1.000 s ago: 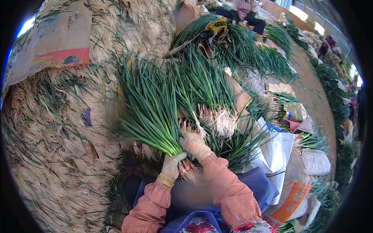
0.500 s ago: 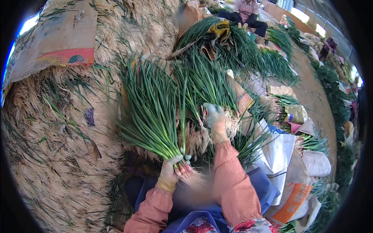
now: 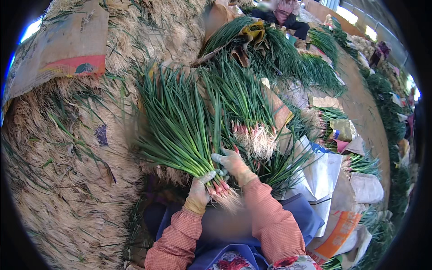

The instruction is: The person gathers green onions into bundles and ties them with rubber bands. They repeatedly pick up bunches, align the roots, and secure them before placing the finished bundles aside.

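My left hand [image 3: 199, 191], in a pale glove, is closed around a thick bunch of green onions [image 3: 180, 130]. Its reddish bulbs and pale roots stick out below the fist, and the long green leaves fan up and away. Right beside it, my right hand [image 3: 231, 165], also gloved, closes on stalks at the bunch's right edge; part of its grip is hidden. Just beyond lies a pile of green onions [image 3: 245, 96], its pink bulbs and whitish roots toward me.
Dry straw-like roots [image 3: 72, 193] cover the left side, with a sack [image 3: 63, 45] over part of them. White sacking [image 3: 315, 173] and more onion bundles [image 3: 355, 166] lie to the right. Another person [image 3: 283, 15] sits at the far end beyond leafy heaps [image 3: 279, 49].
My right hand has come back from the pile, toward me and left, to the bunch. My left hand keeps its hold, shifted slightly to the right.
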A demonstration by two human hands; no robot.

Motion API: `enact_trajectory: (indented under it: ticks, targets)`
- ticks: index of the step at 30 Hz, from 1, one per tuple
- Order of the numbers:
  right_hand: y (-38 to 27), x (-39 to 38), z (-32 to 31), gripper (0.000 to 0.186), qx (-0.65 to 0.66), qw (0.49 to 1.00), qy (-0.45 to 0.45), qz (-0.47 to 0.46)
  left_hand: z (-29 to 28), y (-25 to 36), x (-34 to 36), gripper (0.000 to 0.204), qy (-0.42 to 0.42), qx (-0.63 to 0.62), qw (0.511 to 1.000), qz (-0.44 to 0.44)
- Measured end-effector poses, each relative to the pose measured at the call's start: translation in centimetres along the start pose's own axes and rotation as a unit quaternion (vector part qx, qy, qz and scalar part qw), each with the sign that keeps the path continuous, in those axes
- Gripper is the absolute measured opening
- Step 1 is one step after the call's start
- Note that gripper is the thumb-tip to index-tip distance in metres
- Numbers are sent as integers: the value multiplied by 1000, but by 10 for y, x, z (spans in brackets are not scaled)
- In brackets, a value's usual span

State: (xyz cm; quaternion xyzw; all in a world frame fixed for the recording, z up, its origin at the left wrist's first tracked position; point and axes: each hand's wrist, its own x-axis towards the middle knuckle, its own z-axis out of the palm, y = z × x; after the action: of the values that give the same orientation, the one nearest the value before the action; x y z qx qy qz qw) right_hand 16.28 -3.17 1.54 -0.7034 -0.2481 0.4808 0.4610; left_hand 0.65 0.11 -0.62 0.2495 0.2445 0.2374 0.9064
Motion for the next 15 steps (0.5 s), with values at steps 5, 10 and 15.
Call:
enact_trajectory:
  ticks: [5, 10, 15]
  targets:
    - [29, -1, 34, 33, 424, 904, 16, -56, 4, 3, 1, 21, 96, 11, 994, 48]
    - [18, 3, 7, 30, 596, 799, 2, -73, 6, -7, -7, 19, 20, -45, 999, 12]
    - [7, 11, 2, 30, 369, 923, -98, 42, -4, 12, -27, 21, 61, -97, 993, -33]
